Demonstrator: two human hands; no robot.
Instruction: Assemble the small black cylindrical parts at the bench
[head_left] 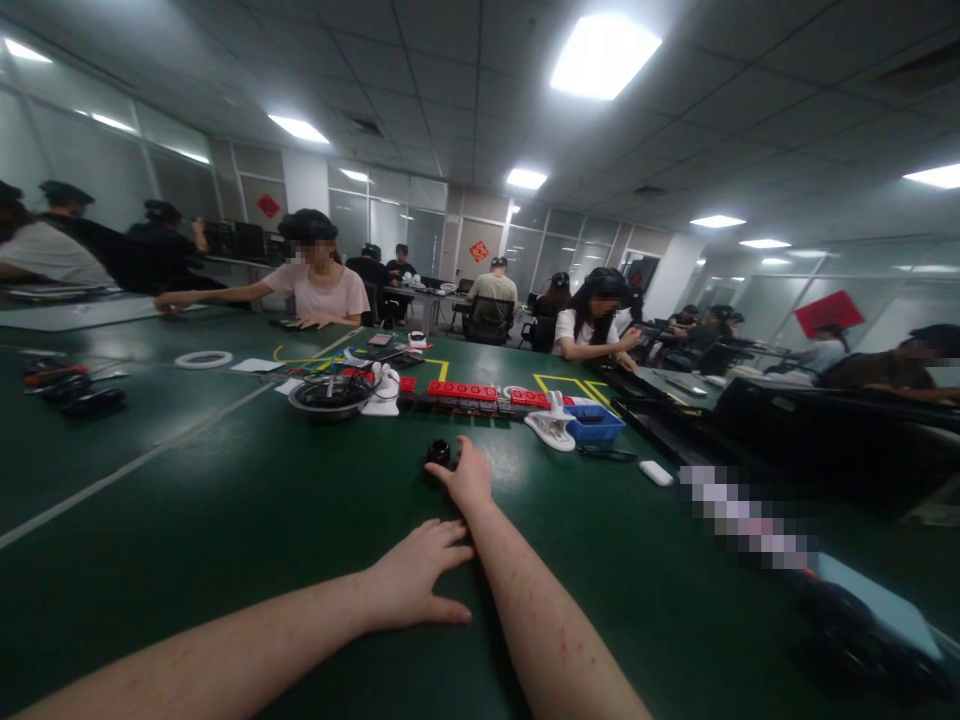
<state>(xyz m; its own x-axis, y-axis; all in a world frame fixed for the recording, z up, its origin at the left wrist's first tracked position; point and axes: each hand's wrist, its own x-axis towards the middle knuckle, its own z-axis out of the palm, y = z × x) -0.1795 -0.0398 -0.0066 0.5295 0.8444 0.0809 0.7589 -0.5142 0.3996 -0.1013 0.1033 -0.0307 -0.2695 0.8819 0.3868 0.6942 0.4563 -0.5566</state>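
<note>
My left hand (pixel 426 577) lies palm down on the green table (pixel 300 510), fingers spread and thumb apart, with nothing in it. My right hand (pixel 466 478) is farther out, beside a small black round object (pixel 438 453) with a ring-like top. Its thumb and forefinger are apart; the thumb passes just in front of the object, and whether it touches cannot be made out. The other right fingers are mostly hidden behind the hand.
Beyond my hands stand a metal bowl (pixel 330 403) of black cables, red sockets (pixel 465 391), a white clamp-like stand (pixel 553 425) and a blue bin (pixel 595 423). A white case (pixel 656 473) lies to the right. Dark tools (pixel 82 390) lie left. People sit across the table.
</note>
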